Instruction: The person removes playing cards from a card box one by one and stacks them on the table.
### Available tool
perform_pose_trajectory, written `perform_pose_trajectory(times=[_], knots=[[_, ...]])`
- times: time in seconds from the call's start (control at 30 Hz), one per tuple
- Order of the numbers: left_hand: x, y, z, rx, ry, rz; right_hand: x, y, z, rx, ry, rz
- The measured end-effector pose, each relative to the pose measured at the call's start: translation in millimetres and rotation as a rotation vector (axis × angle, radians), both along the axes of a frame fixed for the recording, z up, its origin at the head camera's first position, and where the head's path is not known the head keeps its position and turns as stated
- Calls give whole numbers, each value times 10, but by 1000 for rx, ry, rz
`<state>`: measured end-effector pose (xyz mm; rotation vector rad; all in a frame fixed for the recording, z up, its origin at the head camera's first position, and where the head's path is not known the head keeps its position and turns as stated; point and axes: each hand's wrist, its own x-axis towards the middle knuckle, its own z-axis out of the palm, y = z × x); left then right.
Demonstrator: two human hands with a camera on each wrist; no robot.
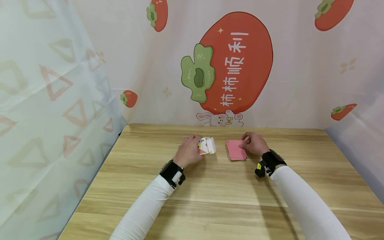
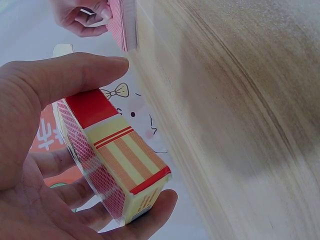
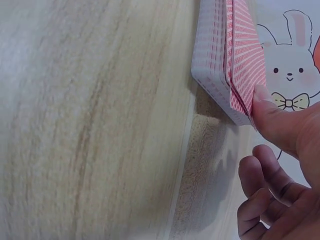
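Note:
My left hand (image 1: 189, 150) holds a playing-card box (image 1: 207, 145) just above or on the table; its white end flap sticks out to the right. In the left wrist view the box (image 2: 117, 155) shows red and cream sides, with the thumb over one end and fingers curled around it. A deck of playing cards (image 1: 235, 150) with red-patterned backs lies on the table to the right. My right hand (image 1: 255, 143) grips the deck's right edge. In the right wrist view its thumb (image 3: 272, 117) presses the top cards' corner, slightly splaying them; the other fingers are curled below.
The wooden table (image 1: 210, 206) spans the foreground. Behind it hangs a cloth backdrop (image 1: 288, 83) printed with persimmons and a rabbit. Another patterned cloth (image 1: 54, 116) hangs along the left side.

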<state>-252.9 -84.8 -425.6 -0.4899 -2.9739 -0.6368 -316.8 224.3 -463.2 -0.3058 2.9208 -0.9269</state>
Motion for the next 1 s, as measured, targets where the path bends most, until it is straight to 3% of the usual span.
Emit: perform_pose_trajectory(times=[0.73, 0.87, 1.0], knots=[[57, 24, 48, -12, 17, -1, 88, -9, -35, -15, 107, 31], [60, 24, 60, -13, 19, -1, 110, -62, 37, -22, 99, 16], [60, 23, 75, -14, 20, -5, 206, -239, 213, -89, 124, 44]])
